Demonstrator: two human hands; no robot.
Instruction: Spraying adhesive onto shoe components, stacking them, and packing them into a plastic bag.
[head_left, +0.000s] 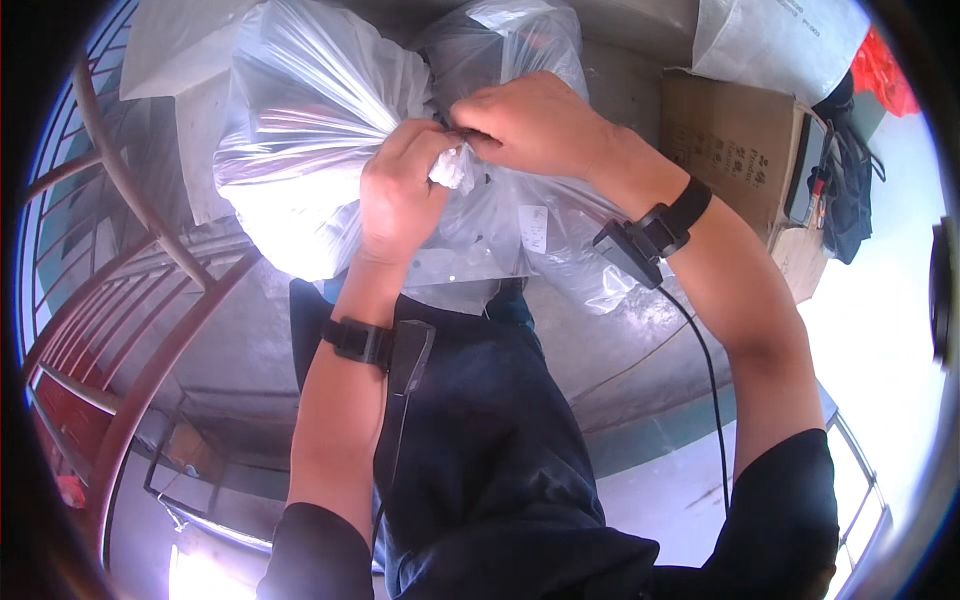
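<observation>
Grey concrete ledge point(620, 80) at the top, continuing as a grey concrete surface below. Directly on it: clear plastic bags point(300, 130) bulging side by side, a brown cardboard box point(735, 150) just to their right, a white plastic sack point(780, 40) resting on top of that box.

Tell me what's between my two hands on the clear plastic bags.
Head view: a bunched twist of white plastic sits between left hand and right hand.
</observation>
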